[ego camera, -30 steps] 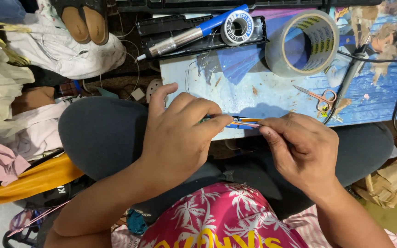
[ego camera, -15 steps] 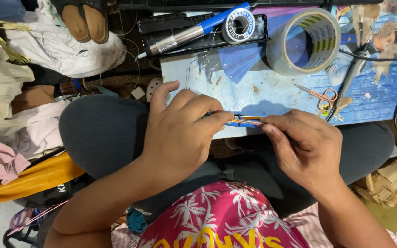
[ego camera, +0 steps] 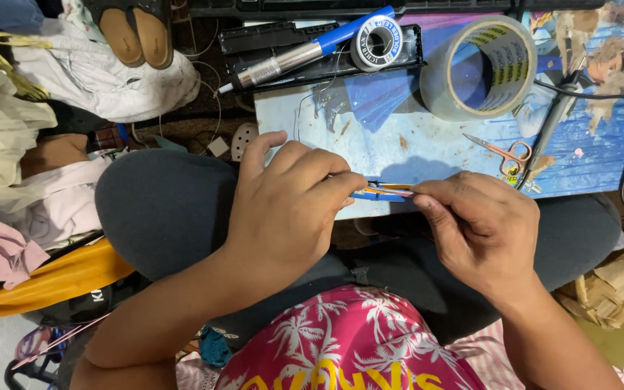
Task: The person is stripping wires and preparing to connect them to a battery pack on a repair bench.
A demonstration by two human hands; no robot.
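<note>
Both hands meet over the near edge of the low blue board [ego camera: 413, 148]. The left hand [ego camera: 290, 206] and the right hand [ego camera: 482, 227] each pinch an end of a thin bundle of coloured wires [ego camera: 383, 191], stretched level between the fingertips. On the board lie small scissors [ego camera: 503, 153] near the right, a tape roll [ego camera: 479, 68] at the far edge, a solder spool [ego camera: 375, 45] and a soldering iron [ego camera: 305, 54].
</note>
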